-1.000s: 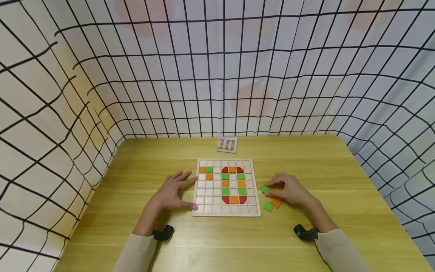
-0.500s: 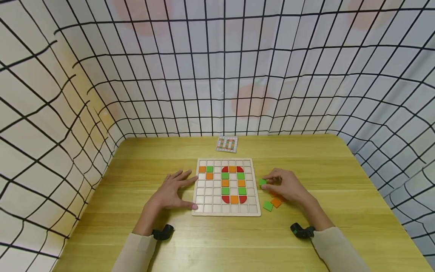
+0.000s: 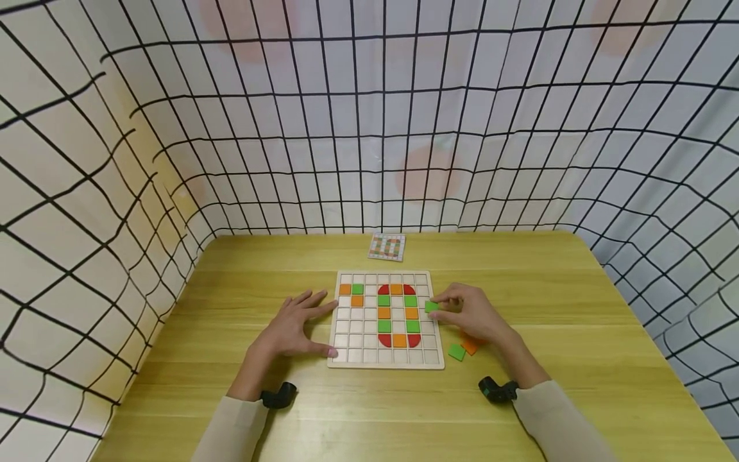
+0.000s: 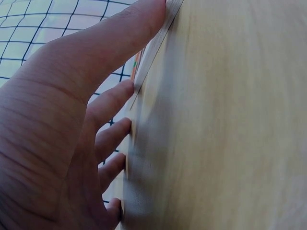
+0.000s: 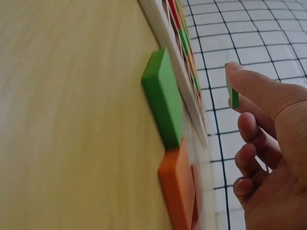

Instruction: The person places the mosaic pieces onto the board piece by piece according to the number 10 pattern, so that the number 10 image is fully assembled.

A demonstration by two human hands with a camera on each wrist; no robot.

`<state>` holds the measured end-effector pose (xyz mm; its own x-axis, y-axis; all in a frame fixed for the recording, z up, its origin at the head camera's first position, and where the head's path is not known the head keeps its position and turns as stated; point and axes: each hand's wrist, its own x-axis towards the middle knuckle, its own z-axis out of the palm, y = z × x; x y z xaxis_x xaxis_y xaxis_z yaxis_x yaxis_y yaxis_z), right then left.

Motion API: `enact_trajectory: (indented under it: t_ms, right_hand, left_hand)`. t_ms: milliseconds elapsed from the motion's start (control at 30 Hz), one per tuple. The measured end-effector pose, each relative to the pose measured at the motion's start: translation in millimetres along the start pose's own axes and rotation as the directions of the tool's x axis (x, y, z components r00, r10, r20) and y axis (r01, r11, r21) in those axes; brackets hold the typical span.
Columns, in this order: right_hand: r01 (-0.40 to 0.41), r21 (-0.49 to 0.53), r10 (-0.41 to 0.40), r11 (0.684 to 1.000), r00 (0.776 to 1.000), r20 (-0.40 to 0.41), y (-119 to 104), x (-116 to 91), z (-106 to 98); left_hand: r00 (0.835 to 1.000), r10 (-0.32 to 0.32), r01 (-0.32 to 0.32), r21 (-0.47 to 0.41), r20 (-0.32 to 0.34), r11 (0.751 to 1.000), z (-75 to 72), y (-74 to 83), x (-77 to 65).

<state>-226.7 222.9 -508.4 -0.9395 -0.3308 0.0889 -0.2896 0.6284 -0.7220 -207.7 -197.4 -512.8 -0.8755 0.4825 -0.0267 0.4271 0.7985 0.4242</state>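
A square wooden grid board [image 3: 352, 356] lies on the table, with orange, green and red tiles set in some of its cells. My left hand [image 3: 291, 327] rests at the board's left edge, fingers spread, thumb and index finger touching the rim; the left wrist view shows the same contact. Over the board's right edge, my right hand [image 3: 470, 312] pinches a green square tile [image 3: 431, 307] between thumb and index finger. In the right wrist view this green tile [image 5: 232, 88] is held up off the board, its other fingers loosely curled.
Loose on the table right of the board lie a green tile [image 3: 457, 351] and an orange tile [image 3: 469, 346], with more orange partly hidden by the right hand. A small pattern card [image 3: 387, 247] lies behind the board. Netted white walls enclose the table [image 3: 369, 410].
My right hand has lifted the green tile from beside the loose pieces and carried it left to the board's right edge. The left hand has stayed in place.
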Motion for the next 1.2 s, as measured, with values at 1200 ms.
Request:
enact_trajectory:
  t_ms: [1200]
  right_hand:
    - [0.081,0.077,-0.084,0.994,0.996,0.040,-73,54,99]
  left_hand:
    - [1.000,0.006,-0.006,0.004,0.000,1.000,-0.4,-0.7,-0.6]
